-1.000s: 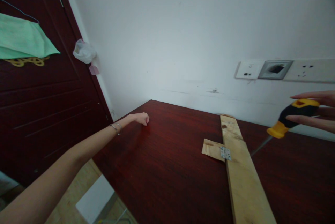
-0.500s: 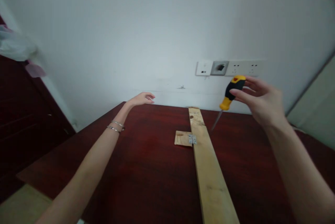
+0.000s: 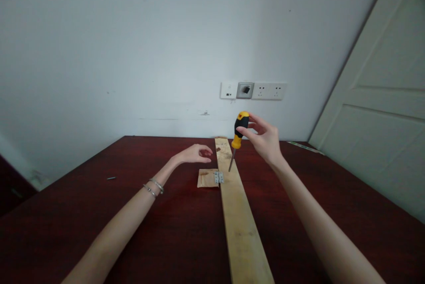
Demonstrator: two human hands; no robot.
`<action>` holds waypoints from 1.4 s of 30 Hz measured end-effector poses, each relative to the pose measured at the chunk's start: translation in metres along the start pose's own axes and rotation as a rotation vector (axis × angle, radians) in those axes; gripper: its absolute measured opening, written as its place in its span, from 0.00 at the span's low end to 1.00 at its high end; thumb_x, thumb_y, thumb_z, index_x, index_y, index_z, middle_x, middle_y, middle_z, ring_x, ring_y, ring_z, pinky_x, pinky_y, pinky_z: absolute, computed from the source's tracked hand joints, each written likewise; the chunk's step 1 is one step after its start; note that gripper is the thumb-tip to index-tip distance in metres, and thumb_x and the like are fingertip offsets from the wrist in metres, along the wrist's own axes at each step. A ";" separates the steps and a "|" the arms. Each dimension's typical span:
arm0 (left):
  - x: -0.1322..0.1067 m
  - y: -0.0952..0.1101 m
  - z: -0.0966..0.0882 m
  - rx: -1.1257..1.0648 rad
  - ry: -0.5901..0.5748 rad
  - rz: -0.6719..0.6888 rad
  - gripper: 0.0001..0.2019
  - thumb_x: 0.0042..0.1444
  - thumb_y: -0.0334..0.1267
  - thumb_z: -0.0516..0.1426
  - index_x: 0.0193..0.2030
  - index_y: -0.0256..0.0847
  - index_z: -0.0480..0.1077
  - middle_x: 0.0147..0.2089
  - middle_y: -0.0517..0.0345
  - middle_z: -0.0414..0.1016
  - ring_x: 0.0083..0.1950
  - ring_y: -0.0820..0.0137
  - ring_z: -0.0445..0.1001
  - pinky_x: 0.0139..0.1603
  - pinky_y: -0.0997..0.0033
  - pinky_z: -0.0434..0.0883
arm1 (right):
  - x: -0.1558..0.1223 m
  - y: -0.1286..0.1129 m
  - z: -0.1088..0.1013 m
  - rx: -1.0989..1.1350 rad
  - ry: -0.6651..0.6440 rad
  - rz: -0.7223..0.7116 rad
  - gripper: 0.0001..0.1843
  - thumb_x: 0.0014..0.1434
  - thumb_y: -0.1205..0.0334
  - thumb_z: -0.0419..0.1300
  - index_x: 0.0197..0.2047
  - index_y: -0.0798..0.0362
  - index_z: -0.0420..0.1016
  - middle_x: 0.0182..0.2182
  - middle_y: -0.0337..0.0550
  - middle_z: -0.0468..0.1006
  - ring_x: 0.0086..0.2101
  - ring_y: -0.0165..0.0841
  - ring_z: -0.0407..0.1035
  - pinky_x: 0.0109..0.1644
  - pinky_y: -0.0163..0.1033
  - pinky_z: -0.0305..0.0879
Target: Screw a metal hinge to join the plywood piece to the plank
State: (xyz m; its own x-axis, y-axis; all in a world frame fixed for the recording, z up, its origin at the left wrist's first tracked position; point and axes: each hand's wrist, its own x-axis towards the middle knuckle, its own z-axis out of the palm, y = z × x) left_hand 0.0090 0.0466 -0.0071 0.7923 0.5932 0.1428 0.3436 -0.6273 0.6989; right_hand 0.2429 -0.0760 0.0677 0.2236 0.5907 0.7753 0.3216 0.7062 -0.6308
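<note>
A yellow and black screwdriver [image 3: 241,125] is gripped by its handle in my right hand [image 3: 265,138], its shaft slanting down toward the long wooden board [image 3: 241,217]. Its tip is near the metal hinge [image 3: 218,177]; whether it touches the board I cannot tell. The hinge lies across the joint between the board and a small wood piece [image 3: 206,178] on the board's left side. My left hand [image 3: 194,153] hovers just above and left of the small piece, fingers curved and apart, with nothing in them. Two bracelets circle the left wrist.
The dark red table [image 3: 159,239] carries the board and, at the left, a small metal rod-like piece [image 3: 111,178]. Behind it stands a white wall with a row of sockets [image 3: 268,91]. A pale door [image 3: 381,111] is at the right, with a thin strip [image 3: 305,147] near it.
My view has turned to the right. The screwdriver has come left, over the board near the hinge. My left hand has moved closer to the small wood piece.
</note>
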 end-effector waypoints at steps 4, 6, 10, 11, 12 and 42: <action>-0.002 0.012 0.021 0.245 -0.142 0.025 0.29 0.44 0.50 0.65 0.51 0.37 0.68 0.51 0.48 0.72 0.50 0.60 0.71 0.50 0.64 0.67 | -0.007 0.005 0.009 0.012 -0.021 0.023 0.28 0.46 0.54 0.69 0.51 0.48 0.75 0.47 0.47 0.77 0.37 0.36 0.73 0.36 0.43 0.75; -0.004 0.012 0.028 0.345 -0.183 0.010 0.34 0.42 0.53 0.65 0.54 0.37 0.66 0.52 0.47 0.69 0.52 0.58 0.69 0.52 0.63 0.65 | -0.010 0.006 0.013 0.017 -0.041 0.020 0.28 0.46 0.54 0.69 0.51 0.47 0.75 0.47 0.46 0.77 0.37 0.36 0.73 0.35 0.42 0.75; -0.008 0.007 0.036 0.443 -0.240 -0.052 0.41 0.39 0.58 0.65 0.57 0.37 0.62 0.54 0.46 0.66 0.55 0.56 0.65 0.54 0.63 0.63 | -0.016 0.007 0.019 0.031 -0.064 0.001 0.27 0.47 0.55 0.69 0.51 0.48 0.75 0.47 0.45 0.77 0.38 0.35 0.72 0.38 0.41 0.75; -0.008 0.006 0.037 0.448 -0.253 -0.067 0.42 0.39 0.59 0.64 0.58 0.37 0.61 0.55 0.46 0.65 0.56 0.56 0.64 0.54 0.64 0.63 | -0.017 0.008 0.020 0.030 -0.070 0.001 0.27 0.47 0.55 0.69 0.52 0.48 0.75 0.47 0.46 0.76 0.38 0.35 0.72 0.39 0.42 0.75; -0.009 0.006 0.038 0.453 -0.264 -0.080 0.42 0.39 0.60 0.64 0.58 0.37 0.61 0.55 0.46 0.65 0.56 0.56 0.63 0.54 0.64 0.63 | -0.017 0.008 0.020 0.027 -0.076 0.003 0.27 0.47 0.54 0.69 0.52 0.48 0.75 0.48 0.46 0.76 0.38 0.35 0.72 0.39 0.42 0.75; -0.010 0.016 0.047 0.560 -0.318 -0.076 0.36 0.39 0.60 0.63 0.51 0.41 0.63 0.50 0.50 0.63 0.52 0.56 0.61 0.52 0.63 0.62 | -0.025 0.023 0.029 -0.007 -0.155 0.040 0.28 0.48 0.51 0.68 0.52 0.49 0.73 0.46 0.47 0.75 0.40 0.36 0.71 0.42 0.44 0.75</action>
State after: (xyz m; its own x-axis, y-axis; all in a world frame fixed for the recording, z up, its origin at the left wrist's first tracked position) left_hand 0.0307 0.0071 -0.0306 0.8364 0.5219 -0.1677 0.5477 -0.8086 0.2152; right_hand 0.2177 -0.0634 0.0329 0.0921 0.6716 0.7352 0.3217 0.6787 -0.6602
